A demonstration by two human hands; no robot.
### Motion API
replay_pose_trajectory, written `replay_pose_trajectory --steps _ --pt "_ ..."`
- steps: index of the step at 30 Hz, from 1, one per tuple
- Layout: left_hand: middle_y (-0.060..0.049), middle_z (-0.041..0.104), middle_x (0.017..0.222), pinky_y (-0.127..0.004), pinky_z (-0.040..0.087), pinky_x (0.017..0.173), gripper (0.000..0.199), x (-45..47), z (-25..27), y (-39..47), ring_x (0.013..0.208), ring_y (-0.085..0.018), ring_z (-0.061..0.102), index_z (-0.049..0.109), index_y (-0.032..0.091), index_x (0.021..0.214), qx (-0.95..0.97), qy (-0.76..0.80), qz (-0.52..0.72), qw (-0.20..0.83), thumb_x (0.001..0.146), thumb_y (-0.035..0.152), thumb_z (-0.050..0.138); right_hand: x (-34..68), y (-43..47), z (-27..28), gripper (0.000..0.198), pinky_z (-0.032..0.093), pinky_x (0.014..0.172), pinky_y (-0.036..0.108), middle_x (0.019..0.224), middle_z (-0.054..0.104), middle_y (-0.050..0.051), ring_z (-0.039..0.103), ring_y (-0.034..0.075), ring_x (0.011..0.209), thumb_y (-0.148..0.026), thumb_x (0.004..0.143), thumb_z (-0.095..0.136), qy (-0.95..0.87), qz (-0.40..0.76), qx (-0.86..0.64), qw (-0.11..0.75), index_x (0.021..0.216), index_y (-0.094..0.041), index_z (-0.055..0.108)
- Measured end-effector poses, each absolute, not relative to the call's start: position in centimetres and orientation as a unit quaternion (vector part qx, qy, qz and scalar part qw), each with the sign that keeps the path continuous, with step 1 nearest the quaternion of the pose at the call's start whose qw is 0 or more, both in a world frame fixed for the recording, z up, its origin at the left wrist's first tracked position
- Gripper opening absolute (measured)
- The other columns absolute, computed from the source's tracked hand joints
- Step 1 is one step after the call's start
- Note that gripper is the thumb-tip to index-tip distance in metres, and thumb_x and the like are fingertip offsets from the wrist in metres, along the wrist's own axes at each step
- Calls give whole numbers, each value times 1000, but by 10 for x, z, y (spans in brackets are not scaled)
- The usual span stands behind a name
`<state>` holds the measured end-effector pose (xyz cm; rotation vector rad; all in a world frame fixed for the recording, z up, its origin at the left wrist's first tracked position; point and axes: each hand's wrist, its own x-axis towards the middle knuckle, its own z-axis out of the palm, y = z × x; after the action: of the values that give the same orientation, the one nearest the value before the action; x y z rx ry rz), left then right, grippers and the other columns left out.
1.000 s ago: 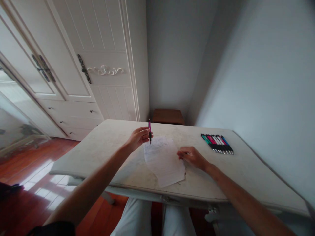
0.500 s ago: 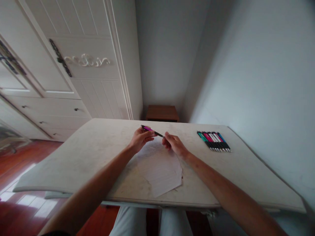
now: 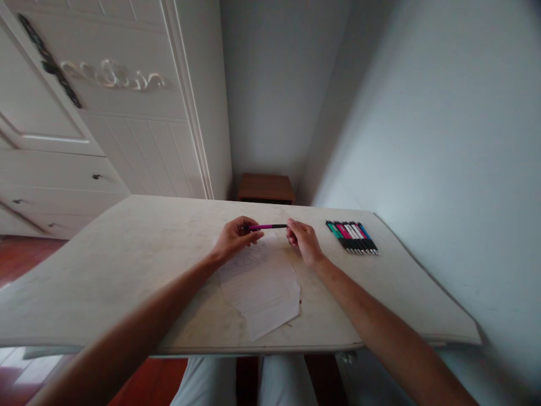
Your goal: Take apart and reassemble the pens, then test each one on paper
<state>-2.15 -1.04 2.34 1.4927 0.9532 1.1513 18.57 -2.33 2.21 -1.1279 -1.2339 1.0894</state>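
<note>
A purple and black pen (image 3: 267, 226) is stretched level between my two hands, above the far end of a sheet of paper. My left hand (image 3: 237, 235) is closed around its left end with thumb and fingers. At the other end, my right hand (image 3: 303, 238) pinches the dark tip, which the fingers hide. Beneath lies the torn-edged white paper (image 3: 266, 287), with scribbled marks near its top by my left hand. To the right of my right hand, a row of pens (image 3: 352, 238) in green, pink, white and blue lies side by side.
The pale table (image 3: 169, 248) reaches from wall to wardrobe. A white wardrobe (image 3: 127, 135) stands at the left, a grey wall (image 3: 422, 141) at the right. Past the far edge is a brown wooden box-like unit (image 3: 265, 185).
The pen has turned from a slant to nearly level, still held in both hands. My view has shifted right, so the table and the row of pens appear further left.
</note>
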Motion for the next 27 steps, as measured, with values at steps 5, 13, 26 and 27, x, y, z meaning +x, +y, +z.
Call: replay_pose_trajectory --steps 5,13,26,27 --pt "0 62 61 -22 45 51 29 -23 22 -14 51 -11 56 66 16 83 681 412 460 394 72 41 74 189 -24 21 49 23 42 23 48 39 -4 33 8 43 -60 77 60 -521 465 -468 542 53 -19 46" --pt "0 62 60 -20 41 54 30 -31 25 -22 52 -10 52 69 17 82 766 420 405 271 85 46 59 191 -27 17 50 27 47 25 50 41 -3 36 10 47 -61 83 52 -583 411 -480 510 55 -19 48" --pt "2 52 49 -20 33 47 47 -30 22 -30 46 -9 45 61 16 66 783 418 354 295 92 50 43 197 -30 19 50 36 57 27 61 48 0 44 14 60 -63 87 45 -654 346 -464 488 64 -19 54" --pt "2 52 50 -20 33 47 46 -30 22 -29 46 -9 45 61 16 67 780 419 356 299 92 50 43 197 -29 19 50 36 57 26 61 48 0 43 14 59 -62 87 46 -647 352 -464 491 64 -19 54"
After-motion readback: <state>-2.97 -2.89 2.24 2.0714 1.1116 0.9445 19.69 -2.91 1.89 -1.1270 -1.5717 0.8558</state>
